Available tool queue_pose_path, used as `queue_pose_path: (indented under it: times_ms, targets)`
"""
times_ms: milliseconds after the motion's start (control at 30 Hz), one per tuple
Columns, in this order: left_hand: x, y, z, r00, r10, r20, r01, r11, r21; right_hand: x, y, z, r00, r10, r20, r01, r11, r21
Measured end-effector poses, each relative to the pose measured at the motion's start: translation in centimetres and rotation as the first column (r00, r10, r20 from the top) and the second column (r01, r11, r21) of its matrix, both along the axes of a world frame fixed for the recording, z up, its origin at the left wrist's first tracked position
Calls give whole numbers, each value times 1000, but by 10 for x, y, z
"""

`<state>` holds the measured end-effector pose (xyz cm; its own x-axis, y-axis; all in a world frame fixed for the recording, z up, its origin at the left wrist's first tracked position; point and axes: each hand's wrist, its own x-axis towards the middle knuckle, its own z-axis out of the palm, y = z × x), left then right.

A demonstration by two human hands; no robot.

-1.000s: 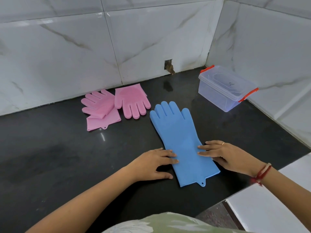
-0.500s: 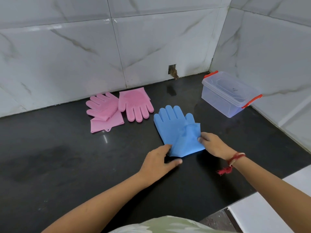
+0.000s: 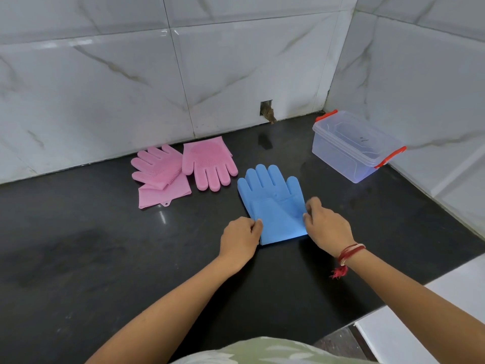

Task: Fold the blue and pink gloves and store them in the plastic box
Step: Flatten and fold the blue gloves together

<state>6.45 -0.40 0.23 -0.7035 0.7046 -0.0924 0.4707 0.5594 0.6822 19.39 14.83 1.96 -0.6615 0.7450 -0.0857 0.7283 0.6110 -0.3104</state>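
The blue glove (image 3: 273, 200) lies on the black counter (image 3: 105, 245), its cuff folded up over the palm, fingers pointing away from me. My left hand (image 3: 240, 239) pinches the folded glove's left edge. My right hand (image 3: 326, 224) grips its right edge. Two pink gloves lie near the back wall: the left pink glove (image 3: 160, 177) is partly folded over itself, the right pink glove (image 3: 208, 162) lies flat with its bristled palm up. The clear plastic box (image 3: 354, 145) with orange latches stands at the back right corner, its lid on.
White marble tiles rise behind and to the right of the counter. A small hole in the wall (image 3: 266, 111) sits at the counter's back edge. The counter's front right edge meets a white surface (image 3: 433, 324).
The blue glove lay flat and full length a second ago. Its cuff has been folded up over the palm, and both hands have moved forward to hold the fold's side edges.
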Motion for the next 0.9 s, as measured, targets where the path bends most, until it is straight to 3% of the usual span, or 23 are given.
queue_pose_path:
  times_ms: [67, 133, 233, 267, 333, 400, 533, 633, 700, 800, 900]
  targets:
    - [-7, -3, 2, 983, -36, -182, 19, 996, -92, 1, -2, 2, 996, 93, -4, -89, 958, 274]
    - [-11, -5, 5, 923, -107, -370, 90, 994, -63, 1, 3, 4, 956, 293, -12, -261, 867, 424]
    - [-21, 0, 1, 645, -415, -641, 453, 884, -116, 3, 17, 1, 808, 577, 119, -580, 745, 329]
    - [-25, 1, 1, 569, -546, -615, 563, 804, -194, 5, 21, -2, 767, 626, 144, -641, 732, 231]
    - [-36, 0, -2, 520, -752, -405, 666, 654, -360, 7, 26, -11, 752, 644, 140, -657, 750, 81]
    - [-44, -4, -9, 507, -790, -343, 665, 612, -427, 9, 29, -17, 759, 631, 160, -645, 763, 48]
    - [-43, -2, -18, 578, -703, -414, 594, 710, -378, 11, 29, -25, 780, 611, 134, -622, 781, 62]
    - [-41, 6, -14, 565, -675, -475, 544, 737, -401, 10, 28, -22, 803, 593, 54, -596, 801, 59]
    - [-41, 13, -3, 624, -635, -455, 532, 772, -349, 10, 29, -17, 823, 566, -52, -567, 824, 3]
    - [-47, 18, 17, 819, -498, -285, 475, 867, -150, 9, 31, -7, 865, 400, -302, -458, 876, -150]
    - [-59, 14, 24, 919, -393, -28, 393, 919, 32, 7, 33, 6, 848, 238, -473, -424, 840, -338]
